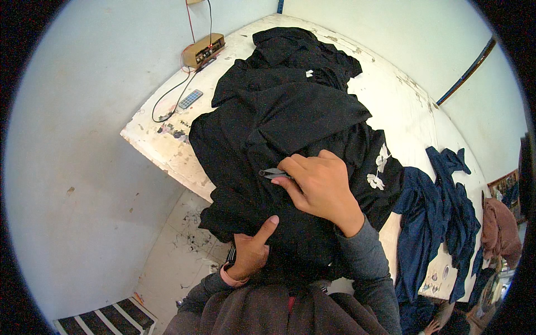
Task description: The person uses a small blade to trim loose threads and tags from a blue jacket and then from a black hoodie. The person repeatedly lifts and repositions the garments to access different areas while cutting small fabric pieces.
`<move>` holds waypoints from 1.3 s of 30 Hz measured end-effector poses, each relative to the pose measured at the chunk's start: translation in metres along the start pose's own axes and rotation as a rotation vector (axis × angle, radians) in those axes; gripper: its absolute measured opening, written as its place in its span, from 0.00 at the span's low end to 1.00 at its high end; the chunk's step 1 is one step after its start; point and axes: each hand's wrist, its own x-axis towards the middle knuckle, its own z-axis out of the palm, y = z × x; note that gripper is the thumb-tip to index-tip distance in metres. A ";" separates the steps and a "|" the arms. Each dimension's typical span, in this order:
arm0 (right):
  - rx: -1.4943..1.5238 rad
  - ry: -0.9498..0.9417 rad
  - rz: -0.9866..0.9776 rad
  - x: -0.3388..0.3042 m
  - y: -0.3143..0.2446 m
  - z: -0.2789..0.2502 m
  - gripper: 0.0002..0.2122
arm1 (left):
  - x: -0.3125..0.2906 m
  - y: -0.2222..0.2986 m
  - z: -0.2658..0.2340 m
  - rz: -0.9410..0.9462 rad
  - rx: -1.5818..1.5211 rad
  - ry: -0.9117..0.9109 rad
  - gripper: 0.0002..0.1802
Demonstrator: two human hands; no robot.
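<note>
A large black garment [301, 114] lies bunched along the table and hangs over its near edge toward me. White flower patches [376, 181] show on its right side. In my right hand [325, 184] is a small pair of grey thread snips [272, 173], their tips pointing left just over the black cloth. Lower and to the left, my left hand [252, 252] grips the near part of the garment, thumb lying on top. The fingers of that hand are mostly hidden by the cloth.
Dark blue garments [419, 218] drape over the table's right side. At the far left are a wired brown box [204, 51], a small remote control [191, 99] and a black cable [158, 113]. Thread scraps [192, 237] litter the floor. Another person's hand [432, 327] shows at lower right.
</note>
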 end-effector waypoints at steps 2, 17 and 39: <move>0.000 -0.021 -0.018 0.003 0.000 0.002 0.09 | 0.003 0.000 0.004 -0.047 -0.067 0.073 0.33; 0.295 -0.025 -0.010 0.035 0.005 0.019 0.14 | 0.003 0.015 0.020 -0.235 -0.366 0.150 0.22; 0.704 0.090 0.087 -0.051 -0.015 -0.003 0.27 | 0.001 -0.002 0.001 -0.213 -1.428 -0.283 0.50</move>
